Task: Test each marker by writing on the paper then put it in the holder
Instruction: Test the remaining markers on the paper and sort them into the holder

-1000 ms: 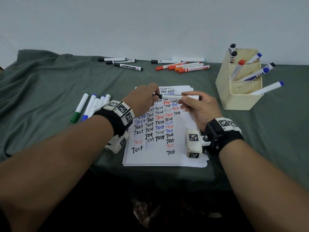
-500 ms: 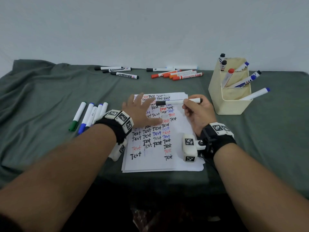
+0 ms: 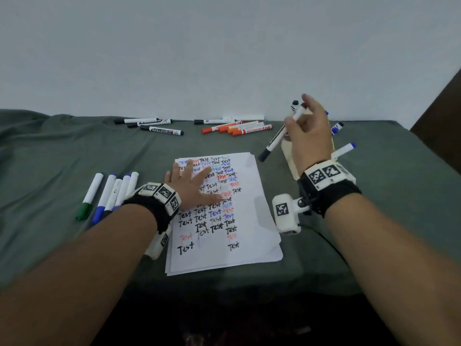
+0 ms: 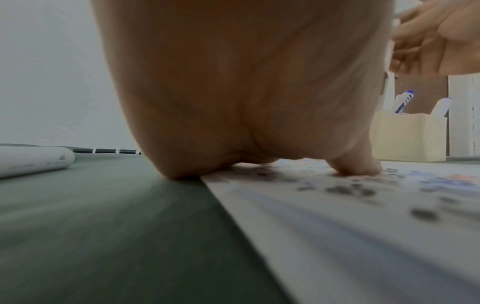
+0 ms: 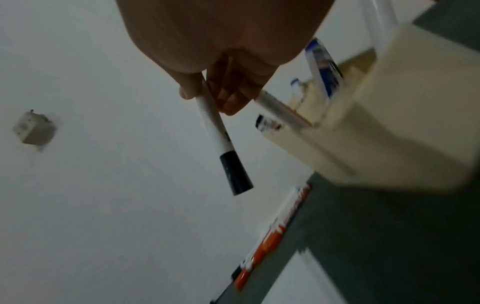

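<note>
Black-capped marker (image 3: 281, 133) tilted in right hand (image 3: 308, 136), cap end down-left.

A: What carries everything?
B: A table under a wrinkled green cloth (image 3: 62, 156).

A: What lies on it?
B: A paper stack (image 3: 252, 236) at centre, 5 markers (image 3: 109, 193) side by side to its left, black markers (image 3: 149, 124) and orange markers (image 3: 237, 128) along the far edge, and a cream holder (image 4: 407, 135) on the right.

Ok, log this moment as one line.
step: holder drop pending | right hand: holds capped black marker beside holder | left hand: flat on paper
</note>
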The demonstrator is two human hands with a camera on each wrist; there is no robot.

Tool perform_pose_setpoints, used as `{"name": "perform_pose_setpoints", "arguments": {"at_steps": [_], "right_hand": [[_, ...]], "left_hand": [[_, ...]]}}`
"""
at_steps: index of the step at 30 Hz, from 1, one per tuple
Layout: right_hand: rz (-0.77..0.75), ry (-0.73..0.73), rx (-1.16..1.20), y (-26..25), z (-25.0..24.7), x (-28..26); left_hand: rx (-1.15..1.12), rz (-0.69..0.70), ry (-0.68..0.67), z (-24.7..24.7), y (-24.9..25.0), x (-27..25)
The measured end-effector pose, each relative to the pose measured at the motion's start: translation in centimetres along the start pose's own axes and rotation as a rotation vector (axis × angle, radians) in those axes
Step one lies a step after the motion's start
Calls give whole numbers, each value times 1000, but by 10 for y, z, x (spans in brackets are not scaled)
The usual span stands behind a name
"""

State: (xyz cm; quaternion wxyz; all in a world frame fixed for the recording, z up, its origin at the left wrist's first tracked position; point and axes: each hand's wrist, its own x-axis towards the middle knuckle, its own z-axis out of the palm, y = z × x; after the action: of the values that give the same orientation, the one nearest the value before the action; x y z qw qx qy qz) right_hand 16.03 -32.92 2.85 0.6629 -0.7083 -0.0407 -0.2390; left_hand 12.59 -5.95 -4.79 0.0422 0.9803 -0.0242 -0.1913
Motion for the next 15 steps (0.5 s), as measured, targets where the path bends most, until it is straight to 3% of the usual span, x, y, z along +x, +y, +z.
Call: {"name": "perform_pose_setpoints", "arguments": {"at_steps": [4,13,15], "right_hand": [[-133,83,-149,-22,-26,28],[-159,175,-297,-16,-49,48],[-155,141,-382,-11,-48,50]], "left_hand": [[-15,7,0,1,0,2],[-25,40,40,2,0,7],[-19,41,63,3,-1,9]]}}
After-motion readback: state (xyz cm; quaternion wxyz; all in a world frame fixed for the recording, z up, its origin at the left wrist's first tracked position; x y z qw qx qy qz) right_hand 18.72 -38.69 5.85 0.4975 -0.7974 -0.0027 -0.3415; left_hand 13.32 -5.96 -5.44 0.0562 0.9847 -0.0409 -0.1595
